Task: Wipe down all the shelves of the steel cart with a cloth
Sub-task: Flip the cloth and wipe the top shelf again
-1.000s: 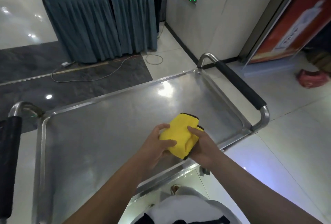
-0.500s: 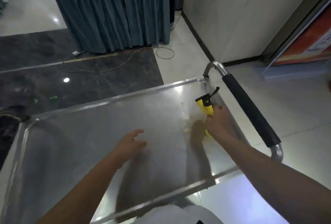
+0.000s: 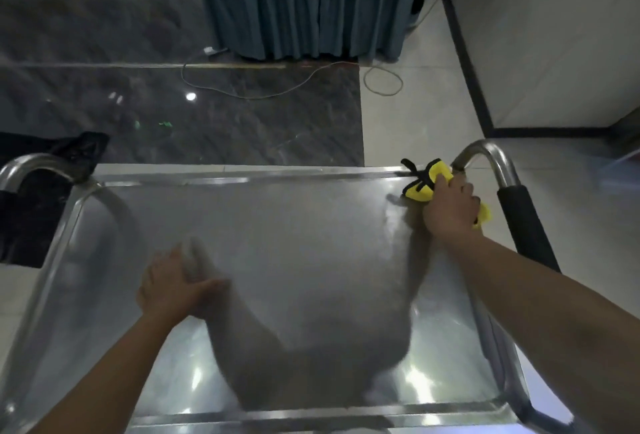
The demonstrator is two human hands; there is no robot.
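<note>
cloth [image 3: 420,187], yellow with black trim, is lying bunched in the far right corner of the steel cart's top shelf [image 3: 277,225], just inside the shelf rim and right beside the bend of the right handle [image 3: 485,156]. right hand [image 3: 450,208] is pressing down on it, fingers curled over its near edge, so most of the cloth is sticking out beyond the fingertips toward the far rim and to the left. left hand [image 3: 173,284] is resting on the shelf well to the near left of that handle, fingers relaxed, holding nothing. judging from this, the unwiped steel is stretching leftward along the far rim, so the right hand, already on the cloth, is the one placed to sweep it that way.
</note>
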